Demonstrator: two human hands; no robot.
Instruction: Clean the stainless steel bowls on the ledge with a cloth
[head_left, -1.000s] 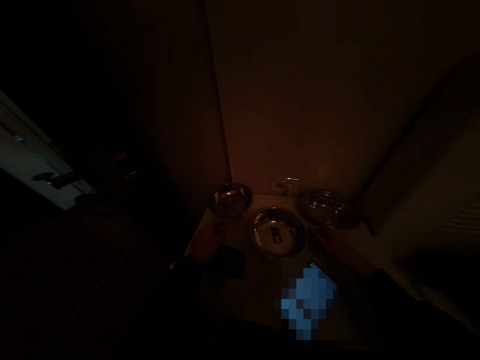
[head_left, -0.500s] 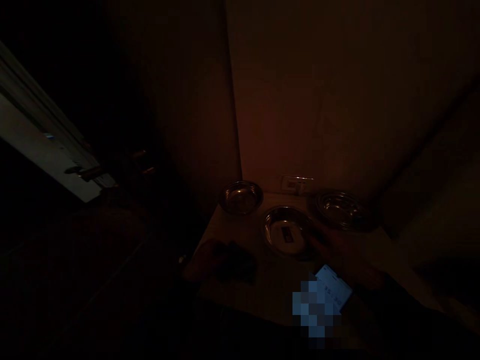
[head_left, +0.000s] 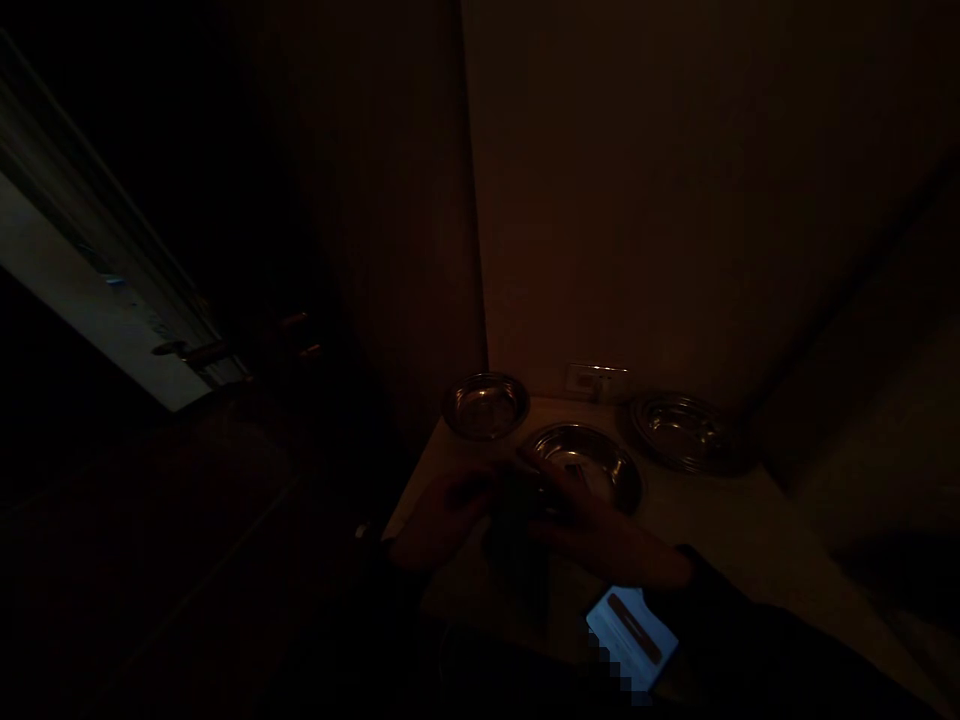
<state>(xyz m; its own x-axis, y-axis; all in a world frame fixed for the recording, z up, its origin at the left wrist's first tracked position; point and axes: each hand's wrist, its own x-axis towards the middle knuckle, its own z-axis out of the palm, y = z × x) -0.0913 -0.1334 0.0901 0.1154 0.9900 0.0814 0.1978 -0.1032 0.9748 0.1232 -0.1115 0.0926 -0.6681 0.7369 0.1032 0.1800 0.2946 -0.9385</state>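
The scene is very dim. My left hand (head_left: 442, 515) is closed on a dark, cloth-like bundle (head_left: 514, 510), which hangs in front of the nearest bowl. From the other side my right hand (head_left: 585, 525) reaches across to the bundle, its fingers around the right edge. Behind the hands a shiny metal bowl (head_left: 615, 465) with a dark label inside stands on the table; its near left part is hidden by the hands. Another metal bowl (head_left: 486, 408) sits at the back left, and stacked metal bowls (head_left: 679, 430) are at the back right.
A lit phone (head_left: 634, 635) lies on the pale table (head_left: 720, 520) below my right forearm. A wall socket (head_left: 596, 380) is behind the bowls. Far left is a door with a handle (head_left: 199, 353).
My right hand has left the right rim of the middle bowl and moved left to the dark bundle. My left hand has brought the bundle right and slightly up. The phone's display differs.
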